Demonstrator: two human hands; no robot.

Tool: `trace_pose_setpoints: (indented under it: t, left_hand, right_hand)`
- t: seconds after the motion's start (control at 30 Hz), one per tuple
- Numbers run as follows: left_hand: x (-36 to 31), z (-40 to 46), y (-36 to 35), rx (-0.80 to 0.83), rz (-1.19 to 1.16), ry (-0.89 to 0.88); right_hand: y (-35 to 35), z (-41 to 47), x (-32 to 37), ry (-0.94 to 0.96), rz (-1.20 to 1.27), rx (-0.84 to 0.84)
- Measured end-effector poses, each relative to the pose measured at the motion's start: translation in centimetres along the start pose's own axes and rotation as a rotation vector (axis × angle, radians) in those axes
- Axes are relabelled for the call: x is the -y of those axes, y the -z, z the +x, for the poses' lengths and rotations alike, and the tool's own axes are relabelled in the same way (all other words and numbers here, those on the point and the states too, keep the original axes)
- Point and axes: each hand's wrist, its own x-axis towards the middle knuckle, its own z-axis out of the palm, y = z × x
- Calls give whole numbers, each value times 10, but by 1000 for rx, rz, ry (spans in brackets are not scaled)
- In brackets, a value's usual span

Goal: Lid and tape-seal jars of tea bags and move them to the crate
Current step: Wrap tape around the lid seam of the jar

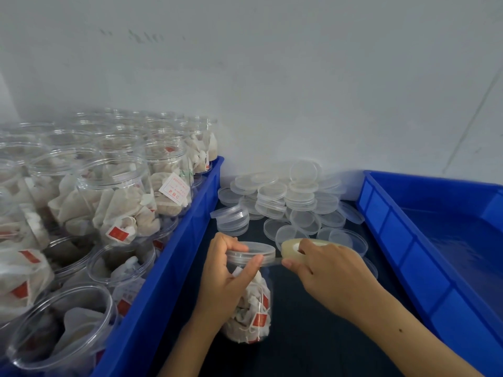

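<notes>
— Grip first: what did we have in each hand?

— Our left hand [231, 270] was wrapped around the neck of the jar [249, 303], thumb pressed on the rim of its lid [251, 253]. Our right hand [324, 263] held the tape roll [292, 247], a short strip running left from it to the lid's edge.

— Where did the jar sit, and how did it point?

— It stood upright on the dark table [313, 336], long axis vertical, lid on top, between the crate of open jars [163, 281] and the empty crate [424, 268]. The roll lay just right of the lid, level with its seam, so we judged the tape would next run around the rim.
</notes>
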Motion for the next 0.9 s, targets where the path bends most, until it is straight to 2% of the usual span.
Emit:
trace_pose_setpoints:
  t: [0.27,0.37,0.47,0.73,0.9]
  left_hand:
    - [2,0,0,-11,-10,3]
    - [3,0,1,-6,-15,-9]
    - [5,2,6,34,-74,-6]
    - [19,19,15,137,-178,53]
    - [11,19,19,188,-157,-22]
  right_hand:
    - [7,0,-29,-7,-44,35]
    - [2,3,-28,23,38,48]
    - [-7,6,-23,98,89,35]
    - [4,-1,-20,236,-2,37]
    - [12,-4,-20,243,-24,107]
